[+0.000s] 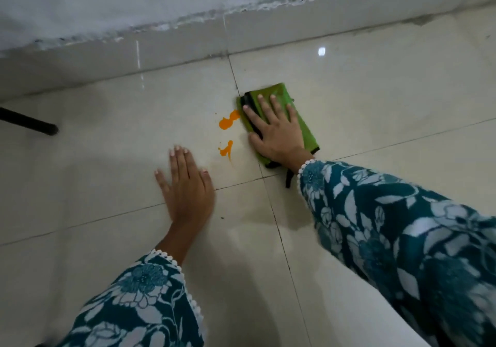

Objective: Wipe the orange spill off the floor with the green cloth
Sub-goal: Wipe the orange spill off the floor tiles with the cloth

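Observation:
An orange spill lies on the glossy cream floor tiles as two small blobs, an upper blob (226, 121) and a lower blob (226, 150). Just right of them the folded green cloth (306, 129), edged in black, lies flat on the floor. My right hand (273, 129) presses down on the cloth with fingers spread; the cloth's left edge touches the tip of the upper blob. My left hand (188, 185) rests flat on the tile, fingers apart, below and left of the spill, holding nothing.
A tiled skirting and a rough white wall (188, 3) run across the back. A black furniture leg (29, 123) stands on the floor at the far left. Bare tiles stretch to the right and toward me.

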